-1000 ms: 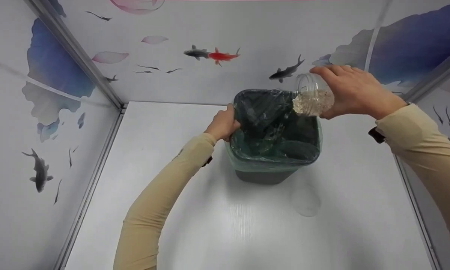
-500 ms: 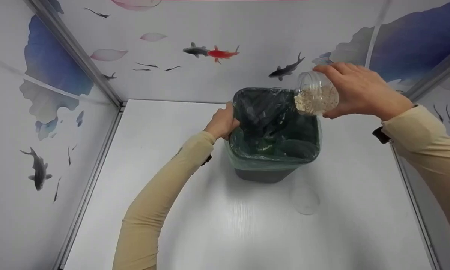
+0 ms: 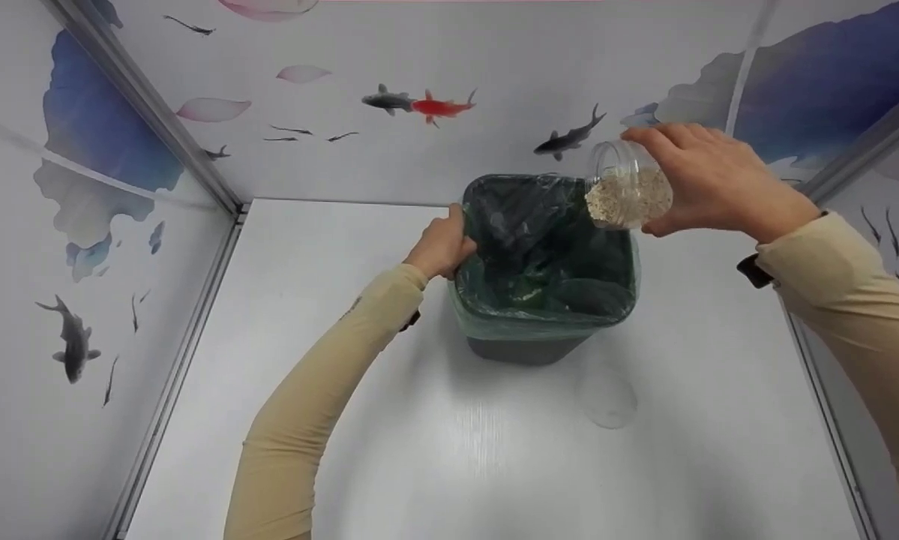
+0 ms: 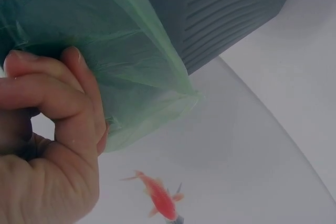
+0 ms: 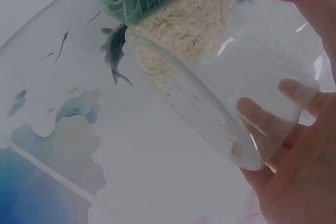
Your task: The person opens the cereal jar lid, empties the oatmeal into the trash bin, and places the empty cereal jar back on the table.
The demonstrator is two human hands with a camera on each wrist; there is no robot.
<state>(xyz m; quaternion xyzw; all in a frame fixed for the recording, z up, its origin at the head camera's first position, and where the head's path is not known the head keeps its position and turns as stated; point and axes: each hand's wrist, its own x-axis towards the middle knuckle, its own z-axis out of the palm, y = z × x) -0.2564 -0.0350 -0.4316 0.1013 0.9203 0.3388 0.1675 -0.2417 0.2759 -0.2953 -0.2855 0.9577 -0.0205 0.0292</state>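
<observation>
Our left hand (image 3: 443, 244) grips the bin (image 3: 528, 351) by its rim, our right hand (image 3: 719, 180) curls round the jar (image 3: 630, 180) tipped at the opposite edge, whose flakes (image 3: 606, 201) no longer visibly fall, so pouring seems stalled.

I count one left hand (image 3: 442, 244) and one right hand (image 3: 719, 180) — two in all — in two tan sleeves (image 3: 329, 390). One bin (image 3: 528, 352), one green bag (image 3: 546, 324), one clear jar (image 3: 629, 191), one clear round disc (image 3: 610, 401). Across three walls (image 3: 509, 45), just one red fish (image 3: 443, 107).
</observation>
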